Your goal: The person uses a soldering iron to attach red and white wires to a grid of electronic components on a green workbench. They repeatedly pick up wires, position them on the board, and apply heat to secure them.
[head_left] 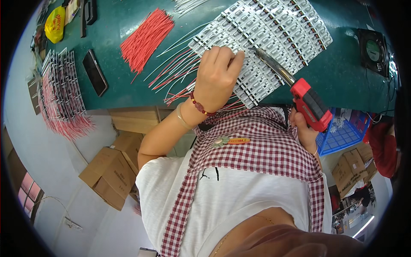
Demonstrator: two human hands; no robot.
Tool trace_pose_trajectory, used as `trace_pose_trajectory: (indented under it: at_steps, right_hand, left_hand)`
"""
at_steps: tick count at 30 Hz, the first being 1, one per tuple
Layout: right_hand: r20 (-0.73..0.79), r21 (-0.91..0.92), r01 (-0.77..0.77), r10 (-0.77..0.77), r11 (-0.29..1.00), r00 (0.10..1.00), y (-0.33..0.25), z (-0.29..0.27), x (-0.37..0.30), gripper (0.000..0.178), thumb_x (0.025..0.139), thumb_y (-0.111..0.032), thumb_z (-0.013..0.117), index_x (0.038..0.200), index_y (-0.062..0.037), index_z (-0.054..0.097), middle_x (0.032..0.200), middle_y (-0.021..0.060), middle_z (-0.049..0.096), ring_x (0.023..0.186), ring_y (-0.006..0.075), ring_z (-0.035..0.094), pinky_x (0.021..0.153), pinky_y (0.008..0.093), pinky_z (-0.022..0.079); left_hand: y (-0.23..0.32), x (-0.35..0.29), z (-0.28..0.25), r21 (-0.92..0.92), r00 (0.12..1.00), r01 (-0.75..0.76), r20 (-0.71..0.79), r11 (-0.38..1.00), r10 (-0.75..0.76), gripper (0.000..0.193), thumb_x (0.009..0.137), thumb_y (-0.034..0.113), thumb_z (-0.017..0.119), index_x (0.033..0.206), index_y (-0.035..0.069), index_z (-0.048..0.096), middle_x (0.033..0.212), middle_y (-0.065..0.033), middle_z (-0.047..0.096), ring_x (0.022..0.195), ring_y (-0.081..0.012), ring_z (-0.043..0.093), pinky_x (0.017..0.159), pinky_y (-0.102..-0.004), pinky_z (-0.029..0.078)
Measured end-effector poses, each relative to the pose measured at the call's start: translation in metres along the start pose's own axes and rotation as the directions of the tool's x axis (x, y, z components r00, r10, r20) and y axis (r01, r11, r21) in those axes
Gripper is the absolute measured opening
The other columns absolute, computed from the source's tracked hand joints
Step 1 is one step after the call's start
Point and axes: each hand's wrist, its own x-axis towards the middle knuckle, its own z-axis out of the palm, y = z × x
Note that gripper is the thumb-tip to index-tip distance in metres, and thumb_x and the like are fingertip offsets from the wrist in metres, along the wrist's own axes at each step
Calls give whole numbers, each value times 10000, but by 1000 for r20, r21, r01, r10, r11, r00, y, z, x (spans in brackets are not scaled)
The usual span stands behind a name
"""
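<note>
A grey panel of repeated small metal-and-plastic units point(278, 38) lies slanted on the green table. My left hand point(218, 77) rests over its near left part, fingers curled and pinched close to the units; what they hold is hidden. Red and white wires point(175, 75) trail out leftward from the panel's left edge, passing by that wrist. In my right hand point(306, 132), below the table edge, is a soldering gun point(313, 105) with a red and black body. Its metal tip reaches up and left over the panel, a short way right of my left fingers.
Loose red wires point(147, 38) and white wires point(188, 5) lie beyond the panel's left side. Farther left are a phone point(95, 73), wired panels point(64, 90) and a yellow bag point(55, 24). A black fan point(373, 50) stands right, above a blue crate point(342, 135).
</note>
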Motion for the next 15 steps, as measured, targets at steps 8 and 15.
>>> trace_pose_trajectory:
  at_steps: [8,15]
  right_hand:
    - [37,59,-131,129,990,991,7,-6,-6,199,841,-82,657,1021,-5,622,873,40,619,765,131,571,682,280,471]
    - [-2,94,-128,129,987,992,6,-5,-7,209,839,-88,661,1027,-3,623,892,49,622,789,139,578,694,283,473]
  left_hand:
    - [1,2,1,20,1000,16,18,1000,-16,265,655,-9,613,913,21,665,741,-55,472,704,-206,489,634,-315,409]
    - [3,5,-1,51,999,4,49,999,-6,240,675,12,600,909,16,654,745,-58,465,709,-209,487,644,-324,402]
